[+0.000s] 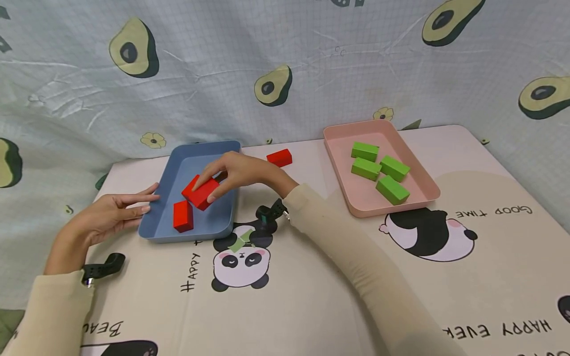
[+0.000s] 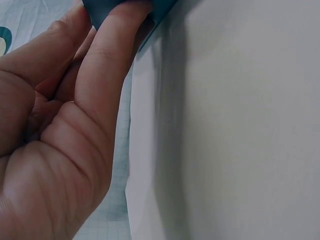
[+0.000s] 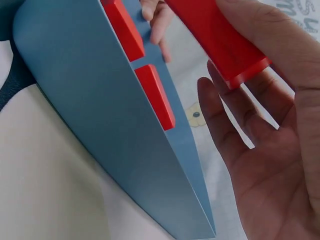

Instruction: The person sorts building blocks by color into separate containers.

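Note:
My right hand (image 1: pixel 236 170) pinches a red rectangular block (image 1: pixel 206 194) between thumb and fingers, over the blue tray (image 1: pixel 222 230). In the right wrist view the held block (image 3: pixel 215 37) is above the tray's rim. Two more red blocks are in the tray: one (image 1: pixel 183 216) at the near left, another (image 1: pixel 189 184) partly covered by the held block. My left hand (image 1: pixel 113 215) is at the tray's left side, its fairly straight fingers touching the wall. In the left wrist view, a finger (image 2: pixel 105 65) overlaps the tray's edge.
A single red block (image 1: pixel 279 157) lies on the table behind my right wrist. To the right, a pink tray (image 1: pixel 352 200) holds several green blocks (image 1: pixel 393 190). An avocado-print curtain (image 1: pixel 213 99) hangs behind the table, which has a panda-print cover (image 1: pixel 311 296).

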Action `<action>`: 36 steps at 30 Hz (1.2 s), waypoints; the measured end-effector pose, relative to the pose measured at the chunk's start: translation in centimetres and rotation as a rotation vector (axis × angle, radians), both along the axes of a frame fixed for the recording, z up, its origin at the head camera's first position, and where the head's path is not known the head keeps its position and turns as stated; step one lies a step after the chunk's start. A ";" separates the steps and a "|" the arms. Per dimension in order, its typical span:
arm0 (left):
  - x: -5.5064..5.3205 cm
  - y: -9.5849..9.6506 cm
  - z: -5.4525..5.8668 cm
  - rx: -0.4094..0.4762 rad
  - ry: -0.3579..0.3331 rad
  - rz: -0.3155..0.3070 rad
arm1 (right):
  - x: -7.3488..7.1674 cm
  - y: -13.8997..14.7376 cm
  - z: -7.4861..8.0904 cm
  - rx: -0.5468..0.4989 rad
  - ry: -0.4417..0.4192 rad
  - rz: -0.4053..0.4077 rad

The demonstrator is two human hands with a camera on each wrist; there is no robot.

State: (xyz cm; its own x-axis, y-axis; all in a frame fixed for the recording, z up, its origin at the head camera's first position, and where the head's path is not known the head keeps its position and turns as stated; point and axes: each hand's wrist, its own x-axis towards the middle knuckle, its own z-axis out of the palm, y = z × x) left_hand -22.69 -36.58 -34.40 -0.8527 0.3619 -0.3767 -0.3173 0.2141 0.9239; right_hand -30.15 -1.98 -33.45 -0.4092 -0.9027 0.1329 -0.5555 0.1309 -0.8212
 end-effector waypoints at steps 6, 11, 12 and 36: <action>0.1 -0.1 0.0 -0.004 -0.007 0.003 | -0.6 -0.9 0.1 0.017 -0.003 0.028; 0.1 -0.1 -0.1 0.007 -0.003 -0.004 | -0.9 -1.4 0.2 0.054 -0.037 0.034; 0.1 -0.1 -0.1 0.009 -0.002 -0.006 | -1.0 -1.5 0.2 0.060 -0.035 0.038; -0.1 0.0 0.1 -0.048 0.001 -0.001 | -3.5 -2.8 -0.5 0.229 -0.062 0.002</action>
State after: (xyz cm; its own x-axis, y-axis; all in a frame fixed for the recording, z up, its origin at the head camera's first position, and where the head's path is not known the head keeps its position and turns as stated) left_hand -22.84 -36.56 -34.31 -0.8528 0.3439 -0.3931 -0.3166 0.2583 0.9127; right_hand -33.64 -4.77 -33.91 -0.4083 -0.9072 -0.1008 -0.5054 0.3167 -0.8026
